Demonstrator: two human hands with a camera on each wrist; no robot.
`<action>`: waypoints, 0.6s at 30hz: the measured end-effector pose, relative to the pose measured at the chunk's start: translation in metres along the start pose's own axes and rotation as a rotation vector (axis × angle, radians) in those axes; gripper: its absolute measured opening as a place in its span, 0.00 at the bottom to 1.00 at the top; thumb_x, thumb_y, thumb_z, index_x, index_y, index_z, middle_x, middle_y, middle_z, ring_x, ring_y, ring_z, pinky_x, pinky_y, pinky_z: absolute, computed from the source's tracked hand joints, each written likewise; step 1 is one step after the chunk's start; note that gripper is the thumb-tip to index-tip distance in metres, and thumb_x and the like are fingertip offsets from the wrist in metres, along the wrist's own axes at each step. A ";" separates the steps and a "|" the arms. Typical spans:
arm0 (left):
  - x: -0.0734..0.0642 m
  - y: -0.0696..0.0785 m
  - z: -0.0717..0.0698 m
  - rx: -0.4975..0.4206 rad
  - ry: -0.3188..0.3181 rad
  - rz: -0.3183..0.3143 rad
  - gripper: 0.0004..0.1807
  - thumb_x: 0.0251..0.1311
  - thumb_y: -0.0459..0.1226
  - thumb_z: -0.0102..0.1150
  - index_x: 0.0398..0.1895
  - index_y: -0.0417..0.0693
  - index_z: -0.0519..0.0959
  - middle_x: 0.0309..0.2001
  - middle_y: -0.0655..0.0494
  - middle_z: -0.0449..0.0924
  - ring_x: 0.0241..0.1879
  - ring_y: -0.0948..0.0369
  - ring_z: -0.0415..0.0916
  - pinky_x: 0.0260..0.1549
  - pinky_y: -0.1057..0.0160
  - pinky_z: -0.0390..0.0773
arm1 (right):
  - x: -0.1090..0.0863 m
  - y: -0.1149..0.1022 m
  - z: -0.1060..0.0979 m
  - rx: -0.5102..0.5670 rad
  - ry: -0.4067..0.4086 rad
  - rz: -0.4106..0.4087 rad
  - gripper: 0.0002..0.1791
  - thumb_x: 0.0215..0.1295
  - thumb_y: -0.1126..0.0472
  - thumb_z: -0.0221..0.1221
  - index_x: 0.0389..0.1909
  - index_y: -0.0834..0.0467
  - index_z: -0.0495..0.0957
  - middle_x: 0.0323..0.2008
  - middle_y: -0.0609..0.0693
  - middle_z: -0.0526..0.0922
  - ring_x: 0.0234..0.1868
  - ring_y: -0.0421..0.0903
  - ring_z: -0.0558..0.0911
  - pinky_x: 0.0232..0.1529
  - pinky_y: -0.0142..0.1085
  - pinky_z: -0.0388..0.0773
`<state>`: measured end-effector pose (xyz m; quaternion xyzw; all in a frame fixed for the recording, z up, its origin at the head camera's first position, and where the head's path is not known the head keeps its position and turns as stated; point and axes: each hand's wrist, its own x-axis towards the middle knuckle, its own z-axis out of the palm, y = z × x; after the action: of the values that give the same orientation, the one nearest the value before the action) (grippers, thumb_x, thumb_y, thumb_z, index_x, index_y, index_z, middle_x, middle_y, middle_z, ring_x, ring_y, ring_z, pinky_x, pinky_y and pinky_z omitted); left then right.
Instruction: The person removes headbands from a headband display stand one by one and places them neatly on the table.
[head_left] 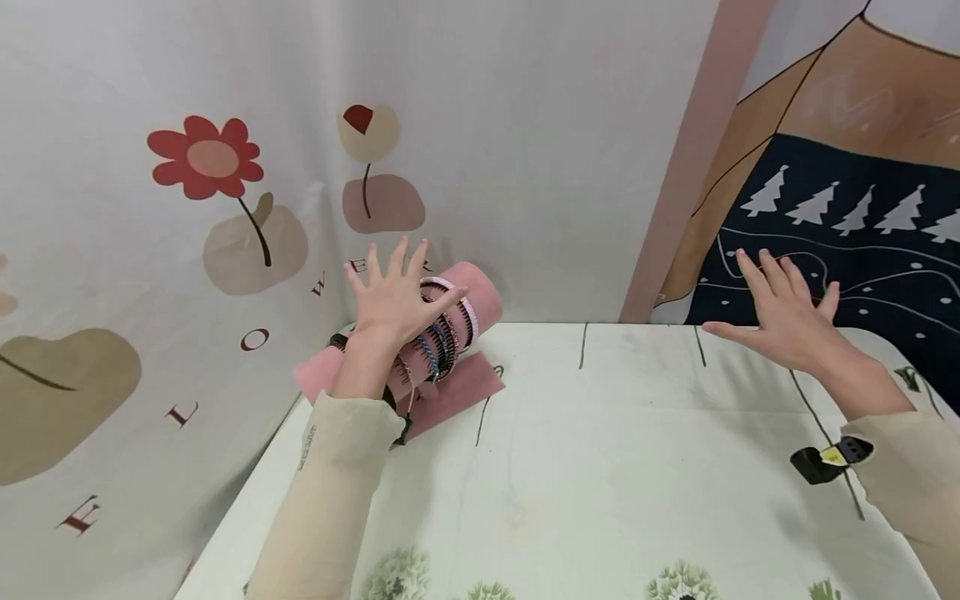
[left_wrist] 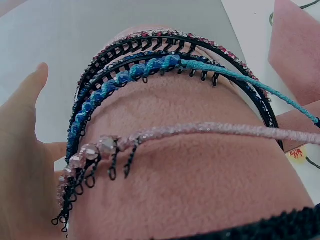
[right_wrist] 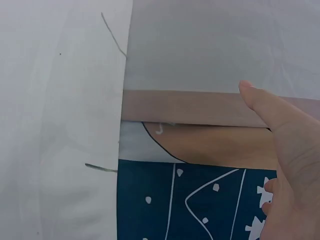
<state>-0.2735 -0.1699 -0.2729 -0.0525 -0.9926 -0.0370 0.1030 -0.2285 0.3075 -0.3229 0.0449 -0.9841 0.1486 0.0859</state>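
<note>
My left hand (head_left: 393, 296) spreads its fingers over a pink padded roll (head_left: 480, 292) at the table's back left, overlapping it in the head view. Several toothed headbands circle the roll, among them a blue braided headband (left_wrist: 130, 72) and a pink beaded headband (left_wrist: 200, 129). In the left wrist view the thumb and palm stand beside the roll, holding nothing. A flat pink base (head_left: 457, 396) shows under the roll. Over the table's right side, my right hand (head_left: 795, 321) is raised with fingers spread and nothing in it.
The white table (head_left: 600, 467) carries a printed cloth with green flowers. A pale curtain (head_left: 540, 167) with printed flowers and letters hangs behind and to the left. At the back right hangs a dark panel (head_left: 847, 267) with white tree prints.
</note>
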 end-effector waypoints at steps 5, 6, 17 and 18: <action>-0.003 0.000 -0.002 -0.009 0.009 0.007 0.54 0.57 0.76 0.38 0.81 0.62 0.42 0.82 0.52 0.40 0.79 0.37 0.32 0.69 0.26 0.33 | -0.001 -0.001 0.003 0.026 -0.007 -0.001 0.64 0.59 0.32 0.61 0.80 0.52 0.28 0.78 0.67 0.30 0.77 0.70 0.29 0.61 0.80 0.22; -0.004 0.000 -0.003 -0.009 0.010 0.008 0.54 0.57 0.76 0.38 0.81 0.62 0.43 0.82 0.52 0.40 0.79 0.37 0.32 0.69 0.26 0.34 | -0.001 -0.001 0.004 0.030 -0.009 0.000 0.64 0.59 0.32 0.61 0.80 0.52 0.28 0.78 0.68 0.30 0.77 0.70 0.29 0.61 0.80 0.22; -0.013 -0.003 -0.003 -0.027 0.032 0.019 0.52 0.58 0.75 0.39 0.81 0.64 0.43 0.81 0.53 0.43 0.79 0.39 0.34 0.71 0.28 0.33 | -0.004 0.002 0.013 0.054 -0.006 0.009 0.65 0.59 0.34 0.62 0.80 0.53 0.28 0.78 0.68 0.32 0.77 0.71 0.32 0.63 0.79 0.24; -0.014 -0.004 -0.002 -0.034 0.037 0.022 0.52 0.58 0.75 0.39 0.81 0.64 0.44 0.81 0.53 0.44 0.79 0.39 0.35 0.71 0.28 0.34 | -0.004 0.002 0.014 0.057 -0.003 0.008 0.65 0.59 0.34 0.62 0.80 0.53 0.28 0.78 0.69 0.32 0.77 0.71 0.32 0.63 0.78 0.24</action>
<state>-0.2599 -0.1756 -0.2737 -0.0644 -0.9892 -0.0538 0.1206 -0.2274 0.3054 -0.3376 0.0436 -0.9798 0.1766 0.0826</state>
